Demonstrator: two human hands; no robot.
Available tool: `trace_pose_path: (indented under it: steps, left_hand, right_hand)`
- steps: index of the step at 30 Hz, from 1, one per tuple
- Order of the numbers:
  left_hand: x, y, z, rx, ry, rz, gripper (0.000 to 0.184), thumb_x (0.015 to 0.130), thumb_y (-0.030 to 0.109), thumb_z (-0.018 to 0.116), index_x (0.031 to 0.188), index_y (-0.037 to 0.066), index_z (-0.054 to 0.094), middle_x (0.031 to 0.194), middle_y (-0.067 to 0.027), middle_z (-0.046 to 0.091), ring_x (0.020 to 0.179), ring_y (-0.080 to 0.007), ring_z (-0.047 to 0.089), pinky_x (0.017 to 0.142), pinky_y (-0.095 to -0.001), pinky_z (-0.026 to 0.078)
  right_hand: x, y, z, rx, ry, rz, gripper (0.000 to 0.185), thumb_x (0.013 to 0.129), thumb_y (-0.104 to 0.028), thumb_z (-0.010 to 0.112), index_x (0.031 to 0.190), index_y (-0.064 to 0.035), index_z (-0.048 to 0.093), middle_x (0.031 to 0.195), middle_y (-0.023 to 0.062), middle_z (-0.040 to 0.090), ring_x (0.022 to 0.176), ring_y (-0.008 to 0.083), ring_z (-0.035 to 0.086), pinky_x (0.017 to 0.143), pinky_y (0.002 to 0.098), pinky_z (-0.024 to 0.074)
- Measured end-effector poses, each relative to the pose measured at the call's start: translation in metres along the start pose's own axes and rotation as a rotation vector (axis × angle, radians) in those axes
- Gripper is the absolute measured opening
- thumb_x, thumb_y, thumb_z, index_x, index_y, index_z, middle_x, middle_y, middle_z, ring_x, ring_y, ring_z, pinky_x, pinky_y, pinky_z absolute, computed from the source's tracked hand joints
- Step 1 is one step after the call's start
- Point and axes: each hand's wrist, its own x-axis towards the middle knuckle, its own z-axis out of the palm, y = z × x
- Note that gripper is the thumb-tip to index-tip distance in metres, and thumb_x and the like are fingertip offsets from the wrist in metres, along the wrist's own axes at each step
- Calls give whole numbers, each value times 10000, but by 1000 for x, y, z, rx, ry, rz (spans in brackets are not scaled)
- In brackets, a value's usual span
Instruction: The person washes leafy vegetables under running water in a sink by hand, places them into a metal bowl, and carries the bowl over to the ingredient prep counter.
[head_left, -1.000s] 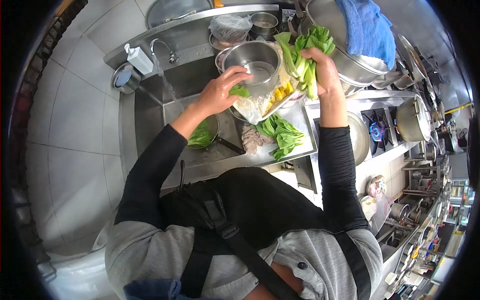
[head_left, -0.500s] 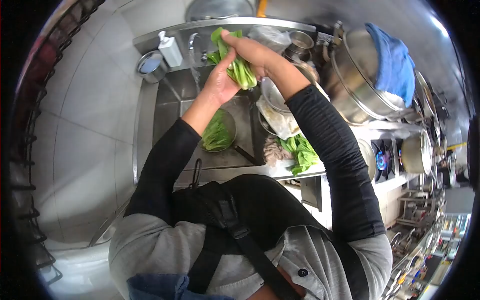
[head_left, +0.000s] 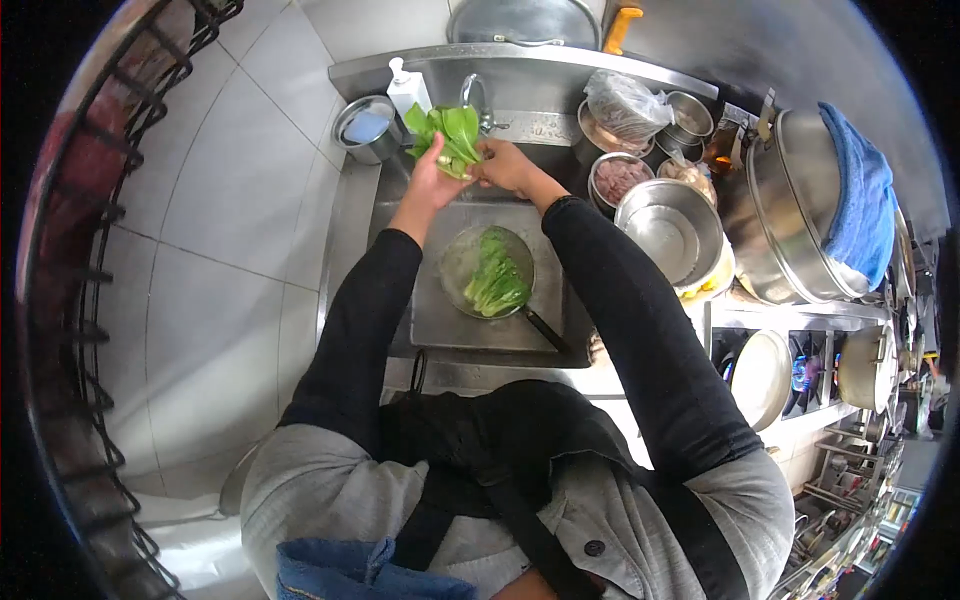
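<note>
Green bok choy (head_left: pixel 458 130) is held up near the tap (head_left: pixel 476 95), over the back of the sink (head_left: pixel 430 335). My left hand (head_left: pixel 430 182) is closed round its left side, thumb upward. At the stem end, my right hand (head_left: pixel 508 168) pinches the same bunch with bent fingers; part of its grip is hidden. Below my hands, more bok choy (head_left: pixel 498 275) lies in a round, black-handled strainer or pan (head_left: pixel 455 280) on the sink floor.
Left of the tap stand a white pump bottle (head_left: pixel 408 88) and a metal pot (head_left: pixel 370 130). To the right are a steel bowl (head_left: pixel 670 230), a bowl of raw meat (head_left: pixel 620 178) and a large pot (head_left: pixel 790 200) with a blue cloth (head_left: pixel 860 200). A gas flame (head_left: pixel 803 372) burns beyond.
My view has shifted, so the sink sits further right. My right hand has moved from over the top of the bok choy to its stem end. The leaves now spread upward.
</note>
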Motion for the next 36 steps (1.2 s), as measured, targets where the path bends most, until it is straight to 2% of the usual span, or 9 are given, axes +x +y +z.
trace_pose_path:
  steps: [3, 9, 13, 18, 21, 23, 28, 32, 36]
  left_hand:
    - [-12, 12, -4, -7, 200, 61, 535, 966, 431, 499, 1339, 53, 436, 1315, -160, 524, 1203, -344, 513, 1015, -544, 409]
    - [-11, 28, -36, -76, 210, 41, 494, 953, 383, 543, 1319, 61, 458, 1292, -146, 542, 1171, -317, 537, 939, -519, 459]
    - [-1, 28, -39, -117, 133, 28, 430, 951, 350, 558, 1261, 56, 511, 1175, -122, 608, 1068, -258, 587, 826, -453, 506]
    - [43, -1, -34, 307, 308, -1, 347, 871, 211, 691, 1138, 16, 588, 1026, -85, 640, 859, -208, 635, 715, -321, 530]
    - [62, -20, -30, 644, 571, 122, 368, 816, 133, 742, 1126, 2, 593, 1027, -98, 633, 870, -220, 637, 713, -340, 541]
    - [69, -23, -29, 516, 469, 91, 378, 802, 126, 755, 1122, 1, 596, 1035, -101, 634, 871, -232, 638, 701, -344, 538]
    - [63, -29, -23, 535, 377, 57, 390, 785, 118, 775, 1119, 13, 604, 1017, -79, 643, 851, -215, 645, 666, -342, 530]
    - [32, -20, -8, 907, 473, -84, 369, 748, 181, 819, 1041, 23, 659, 944, -64, 672, 813, -185, 631, 692, -343, 487]
    - [29, -16, -39, 900, 413, 22, 355, 746, 127, 798, 1043, -14, 665, 949, -88, 682, 786, -179, 646, 640, -334, 500]
  right_hand:
    - [7, -13, 6, 438, -70, 164, 327, 807, -112, 662, 1108, -6, 589, 836, 78, 632, 722, 201, 651, 655, 306, 556]
    - [51, -25, 23, -143, -210, -36, 307, 921, -238, 578, 1102, 11, 586, 811, 76, 623, 602, 182, 626, 517, 298, 530]
    - [53, -12, 21, 315, -116, 6, 393, 989, -337, 476, 1141, 16, 561, 883, 84, 632, 736, 180, 635, 617, 316, 550]
    - [25, 8, 29, 970, 271, 202, 409, 1018, -352, 418, 1208, 0, 504, 1067, 91, 588, 915, 182, 591, 771, 329, 560]
    - [14, 26, 32, 902, 239, 122, 316, 996, -262, 504, 1200, -20, 499, 1066, 76, 591, 859, 200, 609, 741, 330, 568]
    - [10, 40, 35, 1071, 198, 63, 255, 941, -123, 599, 1172, -36, 536, 1017, 70, 620, 806, 183, 628, 718, 313, 571]
    - [-8, 50, 28, 1200, 299, 60, 209, 941, -119, 601, 1121, -36, 534, 1042, 80, 607, 906, 202, 617, 776, 356, 558]
    - [-9, 37, 21, 1050, 469, 217, 201, 931, -148, 631, 1082, -39, 555, 1030, 72, 621, 941, 221, 612, 786, 406, 547]
    - [-8, 29, 19, 926, 337, 253, 175, 921, -149, 645, 1044, -58, 561, 993, 47, 612, 905, 203, 608, 765, 390, 541]
